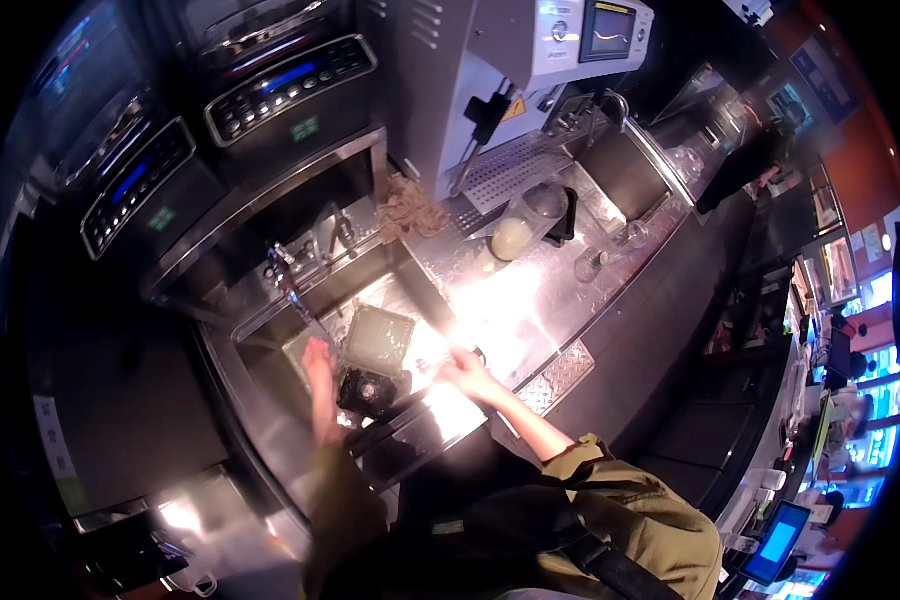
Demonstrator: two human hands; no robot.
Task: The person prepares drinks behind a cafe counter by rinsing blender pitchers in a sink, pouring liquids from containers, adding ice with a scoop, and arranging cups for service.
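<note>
A steel sink (270, 420) lies before me, its near end partly hidden by my arms. My left hand (319, 367) is over the left part of the basin, just under the faucet (286, 277), and blurred. Beside it a square translucent container (379, 339) rests in the basin, wet on top. A black object with a round centre (367, 390) touches that container's near edge. My right hand (469, 375) is at the sink's right rim with its fingers curled. A small dark curved part shows by it, but strong glare hides whether the hand grips it.
On the steel counter right of the sink lie a clear pitcher (515, 229) on its side and a small glass vessel (591, 264). A crumpled brown cloth (411, 208) sits behind. A second sink (622, 172) and a tall machine (487, 97) stand farther back. Another person (750, 169) stands down the aisle.
</note>
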